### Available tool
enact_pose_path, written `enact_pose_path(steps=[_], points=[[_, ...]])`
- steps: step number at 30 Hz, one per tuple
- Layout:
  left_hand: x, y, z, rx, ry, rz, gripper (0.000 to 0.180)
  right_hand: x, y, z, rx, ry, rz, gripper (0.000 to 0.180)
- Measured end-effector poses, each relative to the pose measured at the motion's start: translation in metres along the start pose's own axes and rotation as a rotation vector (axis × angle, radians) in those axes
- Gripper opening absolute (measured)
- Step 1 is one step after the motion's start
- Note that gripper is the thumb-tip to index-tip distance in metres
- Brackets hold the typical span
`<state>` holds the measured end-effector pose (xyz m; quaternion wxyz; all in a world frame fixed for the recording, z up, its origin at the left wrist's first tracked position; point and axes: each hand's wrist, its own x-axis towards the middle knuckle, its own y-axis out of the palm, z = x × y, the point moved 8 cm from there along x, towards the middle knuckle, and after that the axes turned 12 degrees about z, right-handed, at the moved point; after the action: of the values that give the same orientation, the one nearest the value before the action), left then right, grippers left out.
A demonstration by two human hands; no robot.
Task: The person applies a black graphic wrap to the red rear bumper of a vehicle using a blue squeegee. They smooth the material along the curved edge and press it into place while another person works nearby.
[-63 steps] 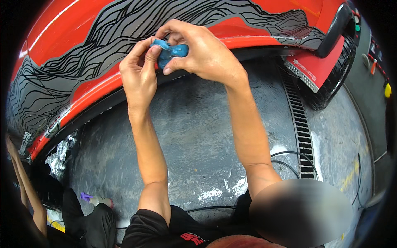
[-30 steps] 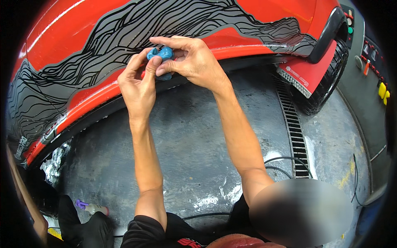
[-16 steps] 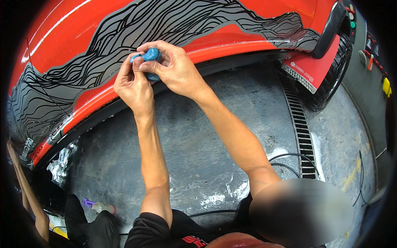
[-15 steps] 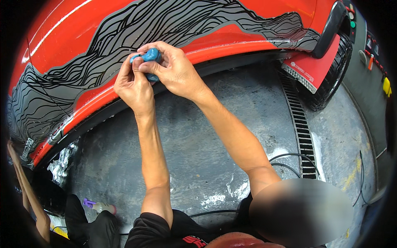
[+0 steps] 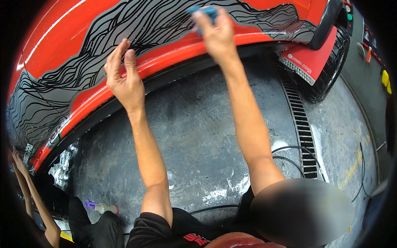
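My right hand is clamped on a blue squeegee against the grey lined decal on the red car panel; my left hand, fingers apart, presses the decal's edge. Uneven pressure could trap creases.

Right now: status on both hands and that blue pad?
Right hand pressing blue pad on the grey-and-black graphic. Left hand open, fingertips on the graphic's edge. A co-worker's arm far left, apart.
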<state>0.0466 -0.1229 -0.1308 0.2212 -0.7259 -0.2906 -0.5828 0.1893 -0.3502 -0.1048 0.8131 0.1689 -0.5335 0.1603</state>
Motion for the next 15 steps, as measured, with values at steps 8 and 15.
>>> enact_pose_path(steps=[8,15], points=[[-0.014,-0.026,0.022,0.192,0.17,-0.092,0.019,0.005,-0.11,-0.007,-0.489,-0.045,-0.329,0.027],[-0.029,-0.016,0.054,0.451,0.251,-0.074,0.019,0.009,-0.11,0.014,-0.691,-0.071,-0.396,0.028]])
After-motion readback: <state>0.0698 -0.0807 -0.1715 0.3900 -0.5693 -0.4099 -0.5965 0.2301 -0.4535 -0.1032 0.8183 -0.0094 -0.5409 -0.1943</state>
